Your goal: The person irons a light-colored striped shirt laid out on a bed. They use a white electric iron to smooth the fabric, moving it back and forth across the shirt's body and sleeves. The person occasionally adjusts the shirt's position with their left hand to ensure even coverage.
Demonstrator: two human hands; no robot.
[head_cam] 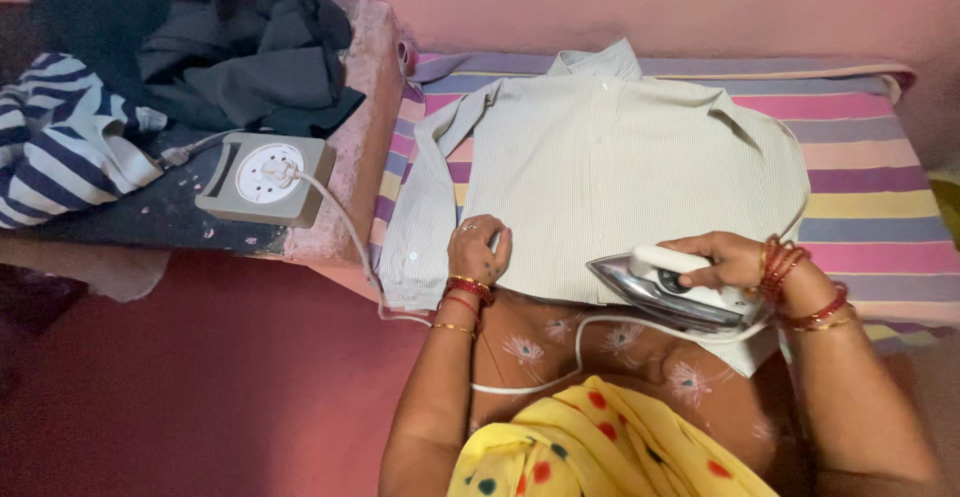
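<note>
- Nearest the camera, the electric iron (672,295) rests on the lower hem of the shirt (620,177), close to the near edge of the striped pad (870,207); little room remains toward six o'clock, much open cloth toward twelve
- The right hand (728,260) grasps the iron's white handle from above, fingers wrapped round it; the shiny metal soleplate points toward nine o'clock
- The left hand (478,250) lies at nine o'clock from the iron, well apart, palm down with loosely curled fingers pressing the shirt's left lower edge beside the sleeve; it grips nothing
- The shirt is pale, finely striped woven cloth, spread flat, collar at twelve o'clock, one sleeve hanging along the pad's left edge
- The white cord (340,222) runs from the iron past the pad's near edge to a grey socket box (265,179) at ten o'clock
- Farther at ten o'clock, a navy-and-white striped garment (60,137) and dark crumpled clothes (240,47) are heaped on a worn pink ledge (350,137)
</note>
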